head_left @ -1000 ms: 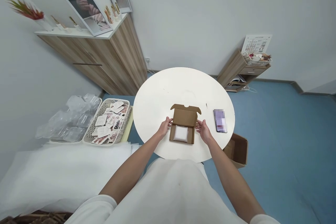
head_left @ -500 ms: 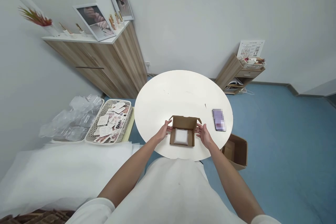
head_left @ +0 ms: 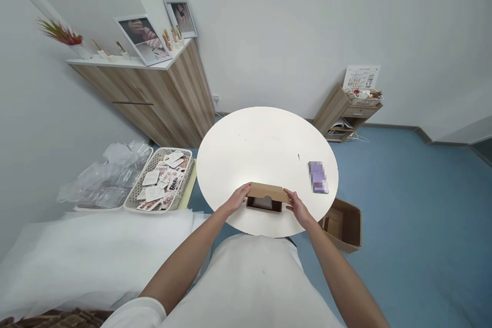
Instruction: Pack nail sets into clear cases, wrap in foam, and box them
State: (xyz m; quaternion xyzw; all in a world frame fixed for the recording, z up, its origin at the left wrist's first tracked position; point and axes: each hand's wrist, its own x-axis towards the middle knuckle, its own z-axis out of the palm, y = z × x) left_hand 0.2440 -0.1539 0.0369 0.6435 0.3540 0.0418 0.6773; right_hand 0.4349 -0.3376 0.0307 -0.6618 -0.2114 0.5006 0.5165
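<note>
A small brown cardboard box [head_left: 269, 191] rests near the front edge of the round white table [head_left: 261, 143]. Its lid is folded partway down over the tray, leaving a gap at the front. Through that gap part of a white packet [head_left: 262, 203] shows inside. My left hand [head_left: 238, 199] grips the left end of the lid with fingers closed on it. At the lid's right end, my right hand [head_left: 298, 208] pinches the other corner.
A phone [head_left: 318, 177] lies on the table's right side. An open carton [head_left: 350, 225] stands on the floor at right. To the left are a basket of cards [head_left: 163, 177], clear plastic packaging [head_left: 109, 174] and white sheets [head_left: 115, 246]. Wooden cabinets stand along the wall.
The box lid has swung from upright toward me and down over the tray, covering most of the white packet. Both hands have moved from the box's sides onto the lid ends.
</note>
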